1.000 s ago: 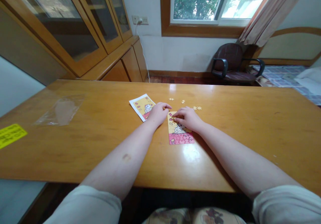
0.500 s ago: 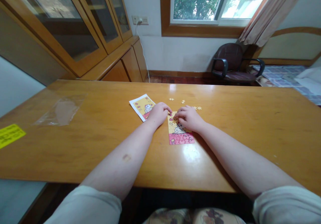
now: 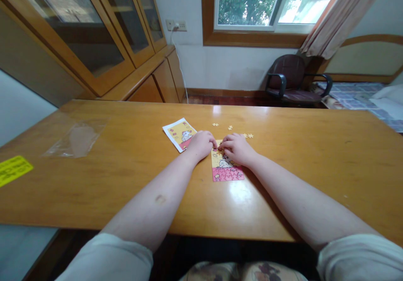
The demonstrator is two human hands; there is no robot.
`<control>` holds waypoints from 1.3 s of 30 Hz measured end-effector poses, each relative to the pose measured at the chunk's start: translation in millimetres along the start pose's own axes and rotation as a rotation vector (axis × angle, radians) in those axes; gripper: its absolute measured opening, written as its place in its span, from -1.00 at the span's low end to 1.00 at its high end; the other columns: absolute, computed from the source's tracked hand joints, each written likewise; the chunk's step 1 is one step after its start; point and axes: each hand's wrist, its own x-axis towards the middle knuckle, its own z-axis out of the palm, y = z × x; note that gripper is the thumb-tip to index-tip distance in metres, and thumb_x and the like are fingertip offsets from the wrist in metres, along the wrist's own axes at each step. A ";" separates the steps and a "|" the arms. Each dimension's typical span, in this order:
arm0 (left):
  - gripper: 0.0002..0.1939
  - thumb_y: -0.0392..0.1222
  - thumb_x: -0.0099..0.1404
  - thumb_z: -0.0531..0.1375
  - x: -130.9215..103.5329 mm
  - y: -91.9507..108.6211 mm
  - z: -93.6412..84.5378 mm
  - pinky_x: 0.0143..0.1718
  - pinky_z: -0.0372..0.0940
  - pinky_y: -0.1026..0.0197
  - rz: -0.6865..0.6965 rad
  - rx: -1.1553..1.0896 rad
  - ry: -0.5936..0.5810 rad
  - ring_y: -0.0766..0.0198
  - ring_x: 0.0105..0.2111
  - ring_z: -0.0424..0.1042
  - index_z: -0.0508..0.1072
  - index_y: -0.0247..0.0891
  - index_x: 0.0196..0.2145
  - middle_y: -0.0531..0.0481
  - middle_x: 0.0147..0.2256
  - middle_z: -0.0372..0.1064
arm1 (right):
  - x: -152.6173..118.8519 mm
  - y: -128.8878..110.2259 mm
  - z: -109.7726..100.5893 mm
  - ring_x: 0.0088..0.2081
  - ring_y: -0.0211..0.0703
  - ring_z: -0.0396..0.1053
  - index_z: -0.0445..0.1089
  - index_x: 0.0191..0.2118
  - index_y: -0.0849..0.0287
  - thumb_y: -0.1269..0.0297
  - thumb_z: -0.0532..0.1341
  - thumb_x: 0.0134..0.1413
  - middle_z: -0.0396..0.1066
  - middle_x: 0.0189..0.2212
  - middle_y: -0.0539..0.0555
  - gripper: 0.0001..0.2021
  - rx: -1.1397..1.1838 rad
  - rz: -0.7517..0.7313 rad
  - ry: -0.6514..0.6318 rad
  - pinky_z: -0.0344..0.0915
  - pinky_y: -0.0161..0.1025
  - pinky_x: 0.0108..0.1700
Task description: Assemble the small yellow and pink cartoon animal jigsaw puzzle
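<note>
A partly covered jigsaw puzzle (image 3: 227, 174) lies flat on the table, pink along its near edge and yellow above, with a white cartoon animal in the middle. My left hand (image 3: 202, 144) is closed, its bent fingertips pressed on the puzzle's upper left edge. From the other side my right hand (image 3: 238, 149) covers the upper right part. Its thumb and fingers pinch a small yellow puzzle piece (image 3: 219, 151) at the upper left of the puzzle, partly hidden. Left of my left hand lies a picture card (image 3: 176, 131) with the same design, its lower corner covered.
Several loose pieces (image 3: 250, 136) lie beyond my right hand, with another piece (image 3: 215, 124) farther back. A clear plastic bag (image 3: 80, 140) and a yellow label (image 3: 14, 170) are on the wooden table (image 3: 119, 184) at left. A chair (image 3: 288, 79) stands behind.
My left hand has shifted slightly down and toward the right hand, so its fingertips now sit closer to the right fingertips. The right hand stays nearly in place.
</note>
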 end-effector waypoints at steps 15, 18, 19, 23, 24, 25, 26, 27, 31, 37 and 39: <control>-0.65 -0.39 0.07 0.03 0.2 -0.5 -0.8 -0.06 0.27 0.14 0.009 -0.012 0.012 0.19 -0.24 0.38 0.61 -0.16 -0.49 0.00 -0.31 0.48 | 1.2 -2.8 -11.7 -0.18 -0.09 0.31 0.56 -0.29 0.08 0.37 0.15 0.08 0.46 -0.27 0.09 -0.79 -0.038 0.089 -0.025 0.10 -0.14 -0.09; -0.64 -0.43 0.05 0.02 0.8 -1.0 -2.4 -0.06 0.28 0.15 0.004 -0.077 0.058 0.20 -0.24 0.39 0.60 -0.19 -0.47 -0.01 -0.33 0.48 | 1.5 -4.5 -25.0 -0.21 -0.13 0.36 0.54 -0.27 0.10 0.39 0.13 0.07 0.50 -0.26 0.08 -0.78 -0.041 0.187 -0.039 0.17 -0.20 -0.11; -0.64 -0.44 0.05 0.02 0.9 -1.2 -2.8 -0.06 0.28 0.15 -0.002 -0.100 0.070 0.21 -0.24 0.39 0.60 -0.20 -0.46 -0.01 -0.34 0.48 | 1.1 -4.3 -29.7 -0.23 -0.14 0.38 0.54 -0.27 0.10 0.38 0.13 0.07 0.51 -0.26 0.08 -0.78 -0.060 0.221 -0.065 0.19 -0.23 -0.13; -0.63 -0.46 0.04 0.00 1.1 -2.2 -3.4 -0.06 0.29 0.15 -0.030 -0.178 0.100 0.22 -0.24 0.40 0.59 -0.23 -0.46 -0.01 -0.35 0.47 | -2.9 3.1 -45.5 -0.27 -0.10 0.42 0.54 -0.26 0.10 0.34 0.11 0.06 0.52 -0.25 0.11 -0.76 -0.228 0.365 -0.159 0.23 -0.24 -0.22; -0.63 -0.46 0.05 0.00 1.0 -2.3 -3.3 -0.05 0.29 0.15 -0.040 -0.188 0.109 0.22 -0.23 0.40 0.58 -0.22 -0.46 -0.01 -0.34 0.47 | -4.4 6.0 -48.6 -0.25 -0.08 0.42 0.53 -0.24 0.10 0.34 0.09 0.07 0.52 -0.23 0.12 -0.74 -0.272 0.406 -0.158 0.24 -0.24 -0.22; -0.63 -0.45 0.06 0.00 0.8 -2.2 -3.1 -0.04 0.29 0.15 -0.049 -0.194 0.115 0.22 -0.22 0.40 0.58 -0.22 -0.45 -0.01 -0.33 0.47 | -5.9 8.9 -51.3 -0.23 -0.06 0.43 0.53 -0.22 0.11 0.34 0.08 0.07 0.52 -0.21 0.13 -0.72 -0.307 0.447 -0.155 0.25 -0.23 -0.22; -0.63 -0.45 0.06 0.00 0.7 -1.9 -3.0 -0.03 0.29 0.14 -0.059 -0.196 0.118 0.22 -0.21 0.41 0.58 -0.22 -0.44 -0.01 -0.31 0.47 | -7.4 11.5 -53.8 -0.21 -0.04 0.43 0.52 -0.20 0.11 0.34 0.07 0.07 0.51 -0.19 0.14 -0.71 -0.331 0.483 -0.158 0.25 -0.22 -0.21; -0.63 -0.45 0.07 0.00 0.6 -1.6 -2.9 -0.02 0.29 0.13 -0.067 -0.195 0.119 0.22 -0.20 0.41 0.58 -0.21 -0.43 -0.01 -0.30 0.47 | -8.9 13.4 -55.8 -0.20 -0.04 0.43 0.52 -0.18 0.12 0.34 0.07 0.07 0.51 -0.17 0.15 -0.71 -0.345 0.512 -0.168 0.26 -0.22 -0.20; -0.64 -0.43 0.09 0.00 0.6 -0.1 -2.9 0.00 0.28 0.13 -0.086 -0.179 0.113 0.20 -0.16 0.40 0.58 -0.21 -0.41 -0.01 -0.26 0.47 | -12.9 14.1 -57.9 -0.20 -0.07 0.43 0.53 -0.18 0.10 0.40 0.07 0.06 0.51 -0.16 0.13 -0.69 -0.249 0.418 -0.258 0.28 -0.24 -0.16; -0.65 -0.41 0.10 0.00 0.8 -1.4 -2.3 0.00 0.28 0.14 -0.077 -0.172 0.123 0.20 -0.17 0.40 0.58 -0.21 -0.40 -0.02 -0.26 0.47 | -14.2 12.9 -47.3 -0.14 -0.16 0.41 0.55 -0.16 0.02 0.59 0.07 -0.04 0.48 -0.10 0.04 -0.56 -0.007 0.059 -0.354 0.27 -0.29 -0.05; -0.65 -0.41 0.10 0.00 0.7 -1.5 -2.3 0.00 0.27 0.15 -0.075 -0.175 0.125 0.21 -0.17 0.40 0.58 -0.21 -0.40 -0.02 -0.27 0.47 | -14.2 14.1 -43.9 -0.18 -0.16 0.41 0.57 -0.19 0.01 0.59 0.07 -0.04 0.49 -0.13 0.04 -0.57 -0.014 0.066 -0.347 0.29 -0.27 -0.08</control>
